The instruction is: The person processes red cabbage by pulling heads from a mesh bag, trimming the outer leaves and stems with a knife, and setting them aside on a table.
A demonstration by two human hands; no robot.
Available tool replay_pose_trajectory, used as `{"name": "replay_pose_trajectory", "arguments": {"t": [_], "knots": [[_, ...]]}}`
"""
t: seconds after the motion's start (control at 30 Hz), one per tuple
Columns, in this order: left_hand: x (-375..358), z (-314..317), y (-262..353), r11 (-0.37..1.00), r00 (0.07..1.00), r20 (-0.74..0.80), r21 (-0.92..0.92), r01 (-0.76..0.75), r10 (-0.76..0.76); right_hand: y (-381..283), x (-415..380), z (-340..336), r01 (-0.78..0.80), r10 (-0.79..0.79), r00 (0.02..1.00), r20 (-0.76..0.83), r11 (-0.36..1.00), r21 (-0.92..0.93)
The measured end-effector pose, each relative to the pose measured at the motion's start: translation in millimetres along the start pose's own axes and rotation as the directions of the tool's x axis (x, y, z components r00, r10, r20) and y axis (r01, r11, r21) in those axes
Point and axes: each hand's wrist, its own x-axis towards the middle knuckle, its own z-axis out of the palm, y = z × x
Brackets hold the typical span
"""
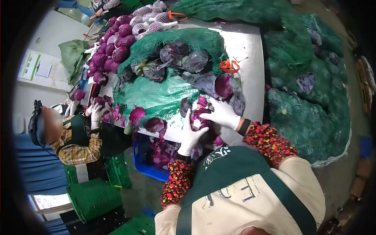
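Note:
A red cabbage (pixel 199 119) with a pale cut patch is held near the table's front edge. My left hand (pixel 190 135), in a white glove, cups its left side with the thumb and fingers curved round it. From the right, my white-gloved right hand (pixel 224 114) wraps its fingers over the top of the same head. Loose purple outer leaves (pixel 224 86) lie just beyond my hands. An open green mesh sack (pixel 176 39) holds several dark, unpeeled cabbages (pixel 196 61) behind them.
Peeled cabbages (pixel 119 55) are heaped at the back left, beside some in white foam nets (pixel 150 19). A blue crate (pixel 137 154) of leaf scraps stands below the table edge (pixel 250 78). Full green sacks (pixel 309 113) lie right. A co-worker (pixel 76 137) handles a cabbage at left.

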Motion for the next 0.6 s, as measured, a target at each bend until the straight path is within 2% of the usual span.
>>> {"name": "replay_pose_trajectory", "arguments": {"t": [0.03, 0.07, 0.1, 0.17, 0.2, 0.27, 0.3, 0.37, 0.4, 0.43, 0.47, 0.5, 0.53, 0.57, 0.6], "knots": [[2, 1, 9, 0.998, 0.998, 0.032, 0.027, -0.052, 0.051, 5, 6, 6, -0.013, 0.013, 0.999, -0.032, 1.0, 0.014], [3, 0, 13, 0.993, 0.993, 0.063, 0.056, -0.104, 0.101, 20, 17, 21, 0.069, -0.042, 0.995, -0.089, 0.943, 0.324], [11, -12, 17, 0.988, 0.991, 0.057, 0.086, -0.126, 0.121, 8, 31, 13, -0.11, 0.078, 0.993, 0.089, 0.882, 0.458], [8, -17, 13, 0.954, 0.983, 0.099, 0.242, -0.177, 0.157, 28, 40, 29, -0.1, 0.091, 0.995, 0.044, 0.928, 0.359], [12, -16, 12, 0.946, 0.972, 0.139, 0.239, -0.219, 0.189, 28, 38, 31, -0.106, 0.095, 0.994, 0.049, 0.929, 0.355], [12, -15, 10, 0.941, 0.979, 0.124, 0.281, -0.189, 0.16, 28, 35, 37, 0.072, -0.081, 0.948, -0.309, 0.997, -0.04], [11, -14, 12, 0.931, 0.984, 0.111, 0.326, -0.166, 0.136, 33, 36, 39, 0.064, -0.074, 0.949, -0.306, 0.997, -0.042], [10, -12, 12, 0.922, 0.979, 0.13, 0.336, -0.191, 0.156, 49, 45, 41, -0.012, -0.046, 0.982, -0.182, 0.953, -0.303], [10, -12, 12, 0.922, 0.981, 0.137, 0.343, -0.177, 0.137, 58, 44, 42, -0.021, -0.011, 0.979, -0.205, 0.987, -0.156], [12, -14, 11, 0.922, 0.984, 0.137, 0.353, -0.16, 0.119, 57, 40, 40, -0.004, -0.013, 0.956, -0.292, 0.998, -0.056], [14, -18, 1, 0.935, 0.979, 0.15, 0.306, -0.182, 0.142, 58, 40, 37, -0.071, 0.111, 0.98, -0.167, 0.97, 0.233], [13, -20, -2, 0.936, 0.981, 0.143, 0.306, -0.173, 0.135, 47, 31, 25, -0.178, 0.204, 0.979, -0.001, 0.854, 0.489], [14, -19, -3, 0.962, 0.987, 0.117, 0.239, -0.133, 0.107, 25, 16, 7, -0.269, 0.247, 0.963, 0.112, 0.819, 0.507], [16, -18, -4, 0.981, 0.992, 0.095, 0.168, -0.097, 0.082, 46, 17, 24, -0.118, 0.113, 0.993, 0.038, 0.883, 0.455], [16, -16, 1, 0.989, 0.993, 0.096, 0.124, -0.076, 0.064, 35, 7, 15, -0.081, 0.042, 0.995, 0.094, 0.878, 0.471]]}}
